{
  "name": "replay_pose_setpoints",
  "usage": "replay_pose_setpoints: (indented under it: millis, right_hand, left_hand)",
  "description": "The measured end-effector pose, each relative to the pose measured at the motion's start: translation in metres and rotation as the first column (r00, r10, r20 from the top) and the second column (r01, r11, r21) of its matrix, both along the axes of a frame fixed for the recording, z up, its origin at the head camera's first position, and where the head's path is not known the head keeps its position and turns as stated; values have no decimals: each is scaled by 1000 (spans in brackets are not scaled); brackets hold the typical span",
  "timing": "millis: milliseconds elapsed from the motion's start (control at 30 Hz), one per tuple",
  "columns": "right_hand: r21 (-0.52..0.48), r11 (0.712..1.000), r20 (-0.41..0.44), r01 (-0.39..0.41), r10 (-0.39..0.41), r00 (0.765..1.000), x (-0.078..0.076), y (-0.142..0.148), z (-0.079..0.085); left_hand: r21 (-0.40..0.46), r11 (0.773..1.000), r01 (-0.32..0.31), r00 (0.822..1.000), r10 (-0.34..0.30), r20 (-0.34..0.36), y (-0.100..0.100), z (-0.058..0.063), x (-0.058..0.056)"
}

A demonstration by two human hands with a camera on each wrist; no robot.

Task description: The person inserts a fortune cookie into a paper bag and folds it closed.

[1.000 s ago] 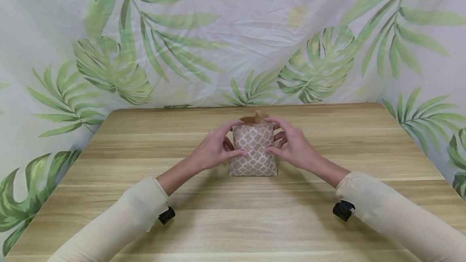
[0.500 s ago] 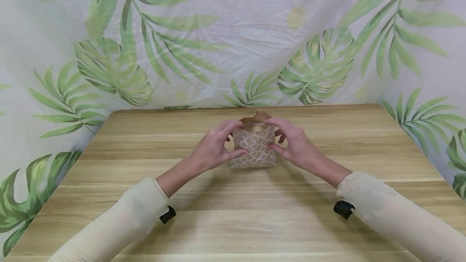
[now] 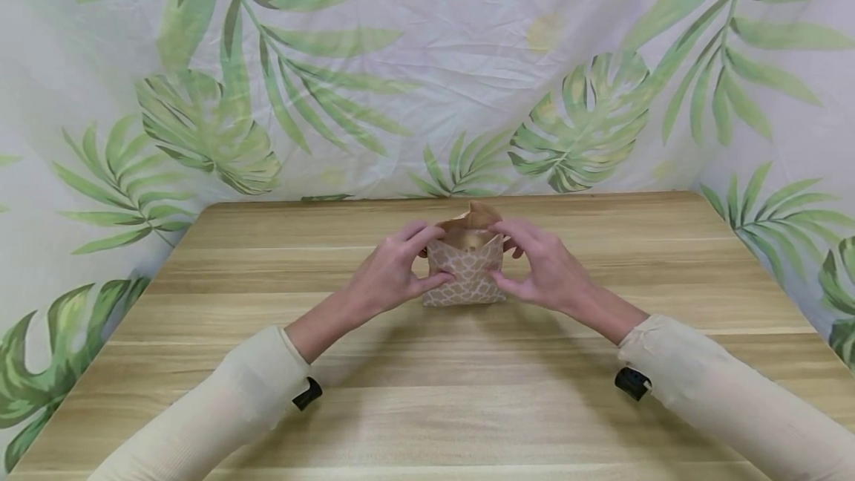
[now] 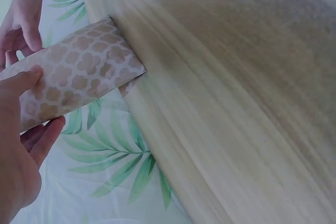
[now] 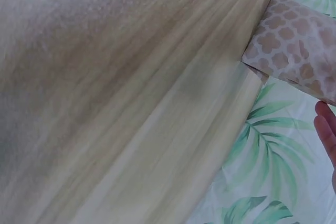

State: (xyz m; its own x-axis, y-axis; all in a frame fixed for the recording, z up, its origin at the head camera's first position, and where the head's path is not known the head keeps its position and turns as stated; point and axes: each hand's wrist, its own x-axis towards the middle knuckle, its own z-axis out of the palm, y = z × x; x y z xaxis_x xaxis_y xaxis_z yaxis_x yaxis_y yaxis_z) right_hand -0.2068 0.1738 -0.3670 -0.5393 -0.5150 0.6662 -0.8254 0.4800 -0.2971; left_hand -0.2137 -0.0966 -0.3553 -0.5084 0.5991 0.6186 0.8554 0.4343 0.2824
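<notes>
A small brown paper bag (image 3: 465, 284) with a white lattice pattern stands near the middle of the table, its mouth spread and its plain brown inside showing. My left hand (image 3: 387, 269) grips its left side, thumb on the front face and fingers at the upper edge. On the opposite side my right hand (image 3: 551, 269) holds it the same way. The left wrist view shows the patterned front of the bag (image 4: 86, 69) under my left thumb. Only a few fingertips of my right hand (image 5: 326, 132) appear in the right wrist view. The bag's depths cannot be made out.
The wooden table (image 3: 427, 407) extends around the bag. Behind it hangs a white cloth (image 3: 467, 73) printed with green leaves. Small black devices (image 3: 631, 384) sit under both sleeves.
The bag's mouth has widened, and its front upper edge has folded down in the middle, showing more of the inside. Its base has shifted slightly away from me. Both hands stay at its sides.
</notes>
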Motion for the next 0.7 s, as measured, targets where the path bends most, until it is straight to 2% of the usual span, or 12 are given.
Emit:
replay_pose_setpoints:
  millis: [167, 500, 700]
  right_hand:
    - [22, 1000, -21, -13, 13, 1000, 1, 0, 3]
    - [72, 997, -29, -11, 13, 999, 0, -3, 7]
    - [71, 997, -23, -6, 7, 1000, 1, -3, 9]
  left_hand:
    - [-33, 999, 4, 1000, -4, -5, -1, 4, 0]
    - [-96, 995, -16, 999, 20, 39, 1, 11, 1]
    - [-115, 993, -26, 999, 29, 22, 0, 11, 0]
